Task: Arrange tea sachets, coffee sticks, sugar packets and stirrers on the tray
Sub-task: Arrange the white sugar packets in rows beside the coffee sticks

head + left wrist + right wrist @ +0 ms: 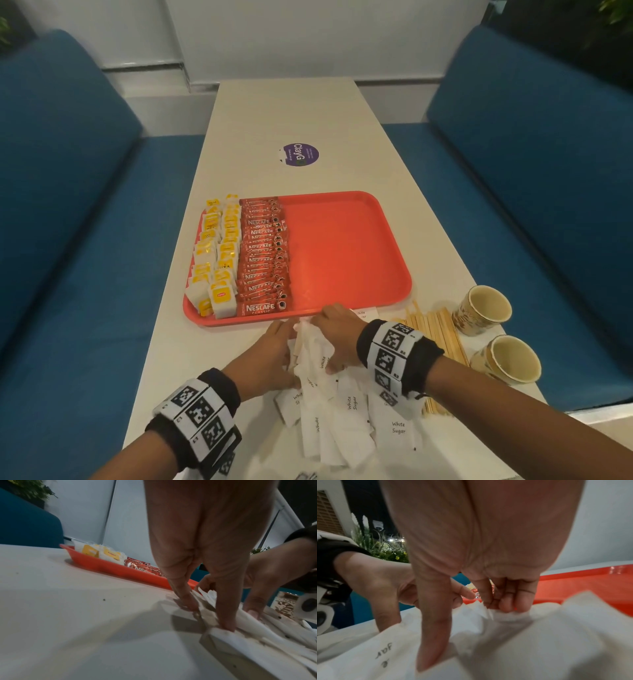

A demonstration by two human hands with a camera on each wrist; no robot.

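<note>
A loose pile of white sugar packets [346,414] lies on the table in front of the red tray [342,246]. My left hand [287,346] presses its straight fingers against the left side of an upright bunch of packets [248,642]. My right hand [325,325] pinches the top of that same bunch [539,635] with curled fingers, its thumb pointing down. Yellow tea sachets [215,257] fill the tray's left edge. Red coffee sticks [263,257] lie in a column beside them. Wooden stirrers [435,339] lie on the table to the right of my hands.
Two paper cups [486,308] [507,359] stand at the table's right edge beyond the stirrers. The tray's right half is bare red plastic. A purple round sticker [300,155] is on the table behind the tray. Blue benches flank the narrow table.
</note>
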